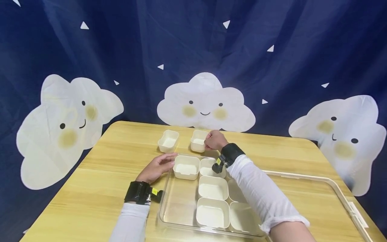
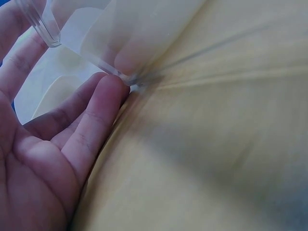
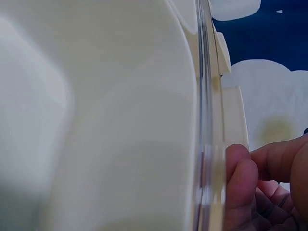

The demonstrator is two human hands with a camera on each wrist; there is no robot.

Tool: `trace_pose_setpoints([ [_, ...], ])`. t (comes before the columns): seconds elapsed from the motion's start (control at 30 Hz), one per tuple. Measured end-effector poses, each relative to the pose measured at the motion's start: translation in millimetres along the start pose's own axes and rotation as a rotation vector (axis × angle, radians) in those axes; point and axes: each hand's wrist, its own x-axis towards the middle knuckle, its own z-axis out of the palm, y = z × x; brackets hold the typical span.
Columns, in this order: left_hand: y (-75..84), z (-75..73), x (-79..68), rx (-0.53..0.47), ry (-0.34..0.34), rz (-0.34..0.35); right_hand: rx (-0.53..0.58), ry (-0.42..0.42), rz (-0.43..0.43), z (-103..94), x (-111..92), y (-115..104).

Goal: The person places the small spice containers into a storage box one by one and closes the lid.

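Observation:
My right hand is at the back of the table, its fingers pinching the right wall of a small white bin. In the right wrist view, the fingertips meet at that bin's wall. My left hand rests against the back left corner of a clear plastic box, fingers fairly straight. The left wrist view has the fingertips right at the box's see-through edge. Inside the box stand several white bins, among them one in the back left corner beside my left fingers.
Another loose white bin stands at the back, left of the one in my right hand. A clear lid or frame with a latch lies on the right of the wooden table. Behind hangs a blue curtain with clouds.

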Motion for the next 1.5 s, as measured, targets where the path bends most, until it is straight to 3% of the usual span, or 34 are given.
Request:
trace_pose_setpoints([
  [0.43,-0.4,0.2,-2.0,0.003,0.007,-0.006,-0.027,-0.004,-0.004,-1.2,0,2],
  [0.83,-1.4,-1.1,-0.9,-0.009,-0.016,0.011,0.02,0.009,-0.031,-2.2,-2,-2],
  [1.2,-1.9,-0.1,-1.8,-0.004,-0.006,-0.006,-0.06,0.012,-0.062,-9.3,-9,-6],
  [1.5,-1.3,-0.9,-2.0,-0.012,-0.017,0.015,-0.006,-0.003,-0.068,-12.2,-14,-6],
])
